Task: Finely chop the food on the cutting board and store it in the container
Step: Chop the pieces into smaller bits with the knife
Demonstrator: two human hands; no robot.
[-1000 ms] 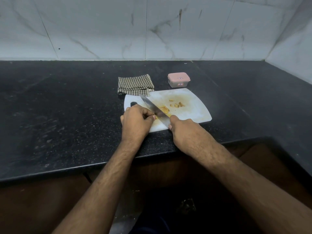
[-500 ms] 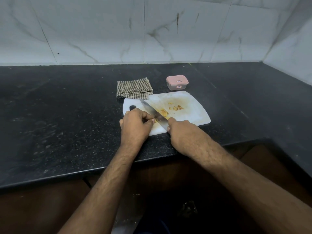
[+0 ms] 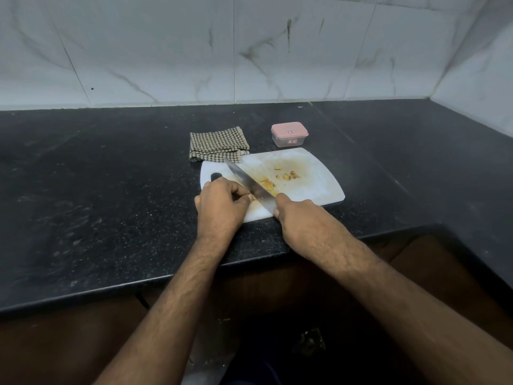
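On the cutting board (image 3: 319,187), right hand (image 3: 302,220) grips the knife (image 3: 249,182), left hand (image 3: 222,204) pinches the food (image 3: 266,184); a slipping blade could nick those fingertips.

Folded checkered cloth (image 3: 218,144) sitting on the black speckled worktop (image 3: 97,195), toward the back. White marble-look wall tiles (image 3: 249,51) behind with dark veining, wrapping round the right corner. Brown cabinet fronts (image 3: 55,343) below the edge.
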